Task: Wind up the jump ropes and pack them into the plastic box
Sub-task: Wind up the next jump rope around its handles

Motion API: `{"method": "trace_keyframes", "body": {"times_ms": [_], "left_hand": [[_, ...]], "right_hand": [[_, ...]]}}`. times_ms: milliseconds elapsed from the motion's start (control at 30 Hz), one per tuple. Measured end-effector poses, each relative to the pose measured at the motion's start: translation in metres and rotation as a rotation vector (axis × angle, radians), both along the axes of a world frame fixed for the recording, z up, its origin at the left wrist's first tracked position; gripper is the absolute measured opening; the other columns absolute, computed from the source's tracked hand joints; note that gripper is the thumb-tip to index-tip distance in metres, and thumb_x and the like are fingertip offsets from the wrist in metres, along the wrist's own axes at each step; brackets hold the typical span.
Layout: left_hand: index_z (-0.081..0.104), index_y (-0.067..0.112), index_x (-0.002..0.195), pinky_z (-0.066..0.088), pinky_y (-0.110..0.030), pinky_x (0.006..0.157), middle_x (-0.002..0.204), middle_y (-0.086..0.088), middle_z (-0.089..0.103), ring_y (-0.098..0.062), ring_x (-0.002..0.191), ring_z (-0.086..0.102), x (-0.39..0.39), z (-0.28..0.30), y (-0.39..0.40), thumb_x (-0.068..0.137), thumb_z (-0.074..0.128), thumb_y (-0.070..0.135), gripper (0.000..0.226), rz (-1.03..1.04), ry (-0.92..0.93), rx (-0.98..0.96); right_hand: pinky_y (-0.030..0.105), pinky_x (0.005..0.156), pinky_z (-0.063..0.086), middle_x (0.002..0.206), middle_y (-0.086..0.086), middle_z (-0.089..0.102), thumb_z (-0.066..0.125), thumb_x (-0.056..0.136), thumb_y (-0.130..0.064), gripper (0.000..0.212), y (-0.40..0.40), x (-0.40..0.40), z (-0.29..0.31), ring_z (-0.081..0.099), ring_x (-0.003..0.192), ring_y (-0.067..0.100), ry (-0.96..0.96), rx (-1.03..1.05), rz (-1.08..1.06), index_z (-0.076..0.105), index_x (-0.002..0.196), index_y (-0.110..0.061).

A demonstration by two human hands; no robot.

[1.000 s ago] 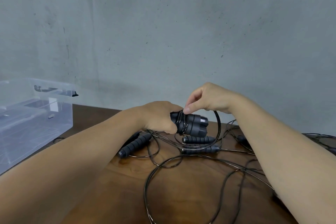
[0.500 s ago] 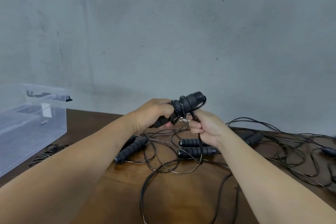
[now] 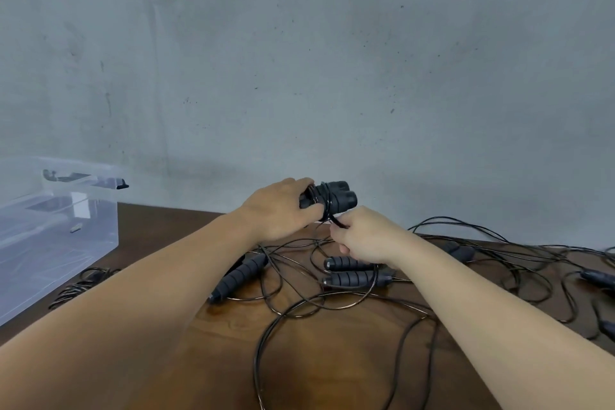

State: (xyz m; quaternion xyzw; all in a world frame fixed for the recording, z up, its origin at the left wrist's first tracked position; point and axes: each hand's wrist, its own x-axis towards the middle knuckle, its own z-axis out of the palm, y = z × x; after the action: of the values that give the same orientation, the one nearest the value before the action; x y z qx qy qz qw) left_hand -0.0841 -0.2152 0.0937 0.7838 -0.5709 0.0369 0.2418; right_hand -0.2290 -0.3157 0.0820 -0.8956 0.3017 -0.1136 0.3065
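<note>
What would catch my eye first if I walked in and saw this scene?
Most likely the two hands in the middle: the left hand grips a pair of black handles with cord wound round them, while the right hand pinches the cord just below. Around them, loose black jump ropes sprawl in a tangle over the wooden table. At the far left sits a clear plastic box.

Beside your left hand (image 3: 278,210): paired handles (image 3: 334,198), matt black, ribbed. Under your right hand (image 3: 361,236): cords (image 3: 299,306), glossy black, on table (image 3: 332,359), dark brown woodgrain. Far left of your left hand: plastic box (image 3: 50,226), clear, black latch.
</note>
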Motion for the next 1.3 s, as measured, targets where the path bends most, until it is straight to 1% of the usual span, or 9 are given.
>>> {"method": "trace_keyframes", "body": {"times_ms": [200,300,533,633,800,967,1133,1200,1300], "left_hand": [[0.033,0.021,0.143,0.048,-0.035,0.077,0.122,-0.002,0.05,-0.026,0.096,0.058,0.014,-0.003,-0.006,0.092,0.04,0.061,0.065,0.118,-0.394,0.074],[0.034,0.022,0.142,0.046,-0.034,0.072,0.119,-0.003,0.051,-0.027,0.095,0.058,0.014,0.002,-0.009,0.091,0.042,0.061,0.065,0.117,-0.517,0.094],[0.048,0.026,0.115,0.042,-0.032,0.068,0.095,0.006,0.047,-0.02,0.086,0.055,0.009,0.014,-0.002,0.082,0.05,0.069,0.055,0.038,-0.453,0.1],[0.053,0.028,0.106,0.045,-0.032,0.07,0.09,0.008,0.055,-0.016,0.084,0.054,0.006,0.016,0.007,0.071,0.054,0.082,0.064,-0.068,-0.289,0.112],[0.058,0.035,0.081,0.042,-0.026,0.062,0.075,0.009,0.062,-0.009,0.07,0.058,-0.003,0.014,0.022,0.068,0.069,0.072,0.041,-0.206,0.038,0.099],[0.066,0.025,0.097,0.051,-0.022,0.058,0.073,0.007,0.07,-0.006,0.06,0.064,-0.011,0.015,0.032,0.064,0.072,0.062,0.05,-0.33,0.583,-0.065],[0.047,0.019,0.127,0.048,-0.027,0.05,0.088,-0.012,0.067,-0.023,0.065,0.06,-0.005,-0.002,0.021,0.063,0.078,0.051,0.079,-0.447,0.967,-0.12],[0.044,0.022,0.134,0.045,-0.027,0.048,0.087,-0.011,0.065,-0.022,0.064,0.058,0.001,-0.004,0.017,0.063,0.078,0.05,0.084,-0.464,1.022,-0.153],[0.043,0.03,0.14,0.044,-0.026,0.047,0.094,-0.013,0.065,-0.021,0.064,0.058,0.006,-0.003,0.012,0.066,0.074,0.048,0.082,-0.445,1.03,-0.186]], "right_hand": [[0.023,0.053,0.038,0.056,-0.002,0.056,0.057,0.091,-0.013,0.022,-0.001,-0.003,0.025,0.049,0.051,0.014,0.065,-0.11,-0.058,0.063,0.07,-0.01],[0.031,0.062,0.05,0.071,0.006,0.066,0.059,0.085,-0.015,0.015,-0.001,0.005,0.038,0.062,0.068,0.022,0.125,-0.352,-0.039,0.07,0.08,-0.007],[0.029,0.065,0.053,0.077,-0.006,0.069,0.078,0.075,-0.03,0.008,0.011,0.011,0.088,0.063,0.074,0.013,0.191,-0.777,0.133,0.075,0.08,-0.025],[0.023,0.058,0.044,0.068,-0.011,0.065,0.088,0.067,-0.035,0.021,0.01,0.013,0.105,0.057,0.063,0.004,0.191,-0.639,0.21,0.075,0.079,-0.024],[0.02,0.064,0.042,0.07,-0.008,0.069,0.09,0.063,-0.03,0.022,-0.002,0.018,0.104,0.057,0.065,0.004,0.198,-0.258,0.342,0.074,0.076,-0.021],[0.02,0.049,0.047,0.064,-0.003,0.064,0.07,0.071,-0.022,0.017,-0.022,0.017,0.081,0.055,0.053,0.01,-0.138,0.406,0.372,0.061,0.082,-0.012],[0.03,0.068,0.04,0.071,0.002,0.068,0.075,0.071,-0.031,0.015,-0.029,0.022,0.038,0.055,0.068,0.017,-0.396,0.844,0.372,0.074,0.071,-0.017],[0.027,0.062,0.027,0.07,0.002,0.06,0.08,0.071,-0.038,0.02,-0.027,0.03,0.024,0.041,0.063,0.014,-0.501,0.922,0.382,0.073,0.065,-0.021],[0.019,0.043,0.021,0.064,0.001,0.045,0.047,0.099,-0.013,0.03,-0.026,0.037,0.012,0.031,0.048,0.006,-0.587,0.842,0.233,0.064,0.075,-0.015]]}}
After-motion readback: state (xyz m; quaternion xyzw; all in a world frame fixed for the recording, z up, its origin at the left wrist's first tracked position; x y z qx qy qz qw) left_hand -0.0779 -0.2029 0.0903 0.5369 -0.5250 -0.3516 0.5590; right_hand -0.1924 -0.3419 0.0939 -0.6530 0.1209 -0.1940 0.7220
